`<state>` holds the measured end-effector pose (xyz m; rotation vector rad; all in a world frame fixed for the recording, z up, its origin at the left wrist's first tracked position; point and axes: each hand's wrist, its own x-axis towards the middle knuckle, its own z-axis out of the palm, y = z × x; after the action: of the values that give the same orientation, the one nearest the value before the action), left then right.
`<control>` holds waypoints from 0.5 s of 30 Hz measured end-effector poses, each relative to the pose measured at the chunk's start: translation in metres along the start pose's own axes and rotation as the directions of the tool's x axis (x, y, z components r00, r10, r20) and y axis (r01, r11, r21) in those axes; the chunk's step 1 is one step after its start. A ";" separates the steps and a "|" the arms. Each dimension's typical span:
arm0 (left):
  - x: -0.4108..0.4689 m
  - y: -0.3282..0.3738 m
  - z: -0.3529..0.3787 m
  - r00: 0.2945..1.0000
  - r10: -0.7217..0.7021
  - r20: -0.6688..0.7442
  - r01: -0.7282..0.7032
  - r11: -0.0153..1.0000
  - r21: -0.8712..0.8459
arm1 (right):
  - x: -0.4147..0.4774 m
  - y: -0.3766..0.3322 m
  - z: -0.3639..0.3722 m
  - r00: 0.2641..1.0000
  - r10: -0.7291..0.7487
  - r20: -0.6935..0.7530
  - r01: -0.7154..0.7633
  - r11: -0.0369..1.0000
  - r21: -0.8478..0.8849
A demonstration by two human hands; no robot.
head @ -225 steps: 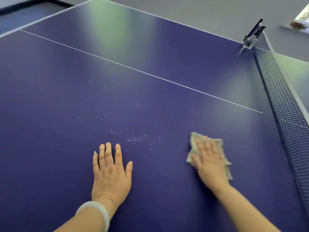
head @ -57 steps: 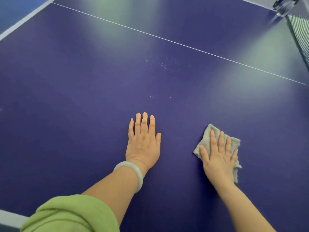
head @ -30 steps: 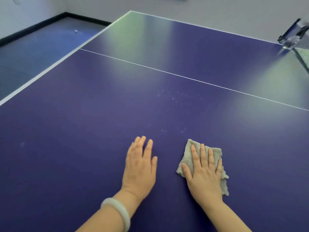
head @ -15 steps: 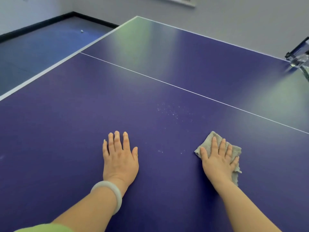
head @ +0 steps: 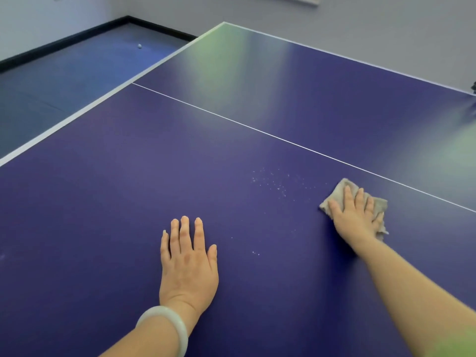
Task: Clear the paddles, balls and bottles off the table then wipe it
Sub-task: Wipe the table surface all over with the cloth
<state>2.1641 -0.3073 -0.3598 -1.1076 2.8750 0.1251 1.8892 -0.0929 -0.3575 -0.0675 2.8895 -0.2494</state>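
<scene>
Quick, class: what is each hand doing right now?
Left hand: open, flat on the table.
Right hand: open, fingers straight, pressing the cloth.

I have bare worktop point(head: 116, 202) stretching across the left, centre and top of the frame. Standing in the way: my left hand point(head: 189, 266) flat at lower centre, and my right hand point(head: 356, 219) pressing the cloth point(head: 340, 189) at right.

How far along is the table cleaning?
Clearing looks done: no paddles, balls or bottles show on the visible table; a small white ball lies on the floor. Wiping is in hand: the right hand presses a cloth flat on the surface. Left: pale specks beside the cloth, not yet wiped.
</scene>
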 end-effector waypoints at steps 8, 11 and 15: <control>0.000 0.000 -0.001 1.000 0.000 0.003 0.000 1.000 0.004 | 0.005 -0.122 0.023 0.921 -0.368 0.125 0.372 0.928 -0.010; 0.001 0.000 -0.001 1.000 0.004 0.000 -0.004 1.000 -0.005 | -0.006 -0.092 0.030 0.860 -0.492 0.136 0.506 0.858 -0.088; 0.001 -0.001 -0.001 1.000 0.010 -0.006 -0.010 1.000 -0.007 | 0.035 -0.067 -0.004 0.995 -0.069 0.066 0.068 0.998 0.018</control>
<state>2.1639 -0.3088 -0.3586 -1.0969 2.8876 0.1327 1.8566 -0.1607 -0.3503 -0.1692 2.8220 -0.2770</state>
